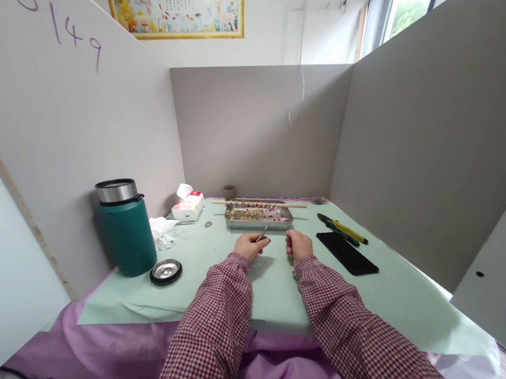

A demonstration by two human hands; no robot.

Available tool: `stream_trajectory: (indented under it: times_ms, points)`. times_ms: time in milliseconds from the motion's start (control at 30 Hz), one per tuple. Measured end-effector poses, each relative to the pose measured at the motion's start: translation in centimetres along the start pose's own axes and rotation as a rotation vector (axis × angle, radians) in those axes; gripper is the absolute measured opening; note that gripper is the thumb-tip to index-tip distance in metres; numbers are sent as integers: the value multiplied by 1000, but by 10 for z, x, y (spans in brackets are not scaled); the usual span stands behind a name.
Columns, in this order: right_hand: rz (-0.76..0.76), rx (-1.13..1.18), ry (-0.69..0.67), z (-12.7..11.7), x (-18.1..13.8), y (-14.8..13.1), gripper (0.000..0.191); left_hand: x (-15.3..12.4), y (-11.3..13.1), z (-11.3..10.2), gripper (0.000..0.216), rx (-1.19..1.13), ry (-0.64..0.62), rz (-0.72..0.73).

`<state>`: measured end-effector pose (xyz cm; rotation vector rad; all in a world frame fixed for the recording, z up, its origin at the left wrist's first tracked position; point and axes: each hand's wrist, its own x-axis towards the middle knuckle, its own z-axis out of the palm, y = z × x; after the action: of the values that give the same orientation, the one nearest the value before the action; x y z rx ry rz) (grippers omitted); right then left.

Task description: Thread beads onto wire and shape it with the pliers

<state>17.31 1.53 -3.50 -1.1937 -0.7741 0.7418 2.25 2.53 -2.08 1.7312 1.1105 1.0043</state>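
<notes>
While our left hand (251,244) pinches the tweezers (263,233), tips aimed past the fingers at the tray (258,216), we'd say we're mid bead-picking. Right hand (299,245) sits curled shut just beside, can't tell if it holds anything. Next move probably needs a steady reach into the tray. Tweezers look thin, silvery, slightly tilted up.

Tray (234,221) contents too small to identify.
</notes>
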Motion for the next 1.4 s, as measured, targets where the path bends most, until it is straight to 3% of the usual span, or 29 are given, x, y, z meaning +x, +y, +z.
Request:
stream_trajectory:
  times_ms: [167, 433, 633, 767, 967, 1200, 1400]
  points:
    - [-111, -120, -20, 0, -2, 3, 16, 4, -4, 0, 36, 40, 57, 5]
    - [-23, -38, -30, -1, 4, 5, 18, -1, -1, 1, 41, 3, -63, -3]
    - [-102, -61, -27, -1, 3, 8, 17, 3, -1, -3, 33, 89, 127, -12]
    - [-79, -39, -35, -1, 2, 7, 17, 3, 0, -6, 29, 114, 181, -35]
    - [-31, -5, -27, 0, 1, 3, 17, 2, 2, -5, 39, -109, 1, -69]
    - [-11, 12, -24, -1, 1, 2, 16, 5, -1, -6, 36, -75, 91, -54]
    - [25, 35, -18, 0, 0, -1, 17, 3, 0, -6, 38, -181, -29, -52]
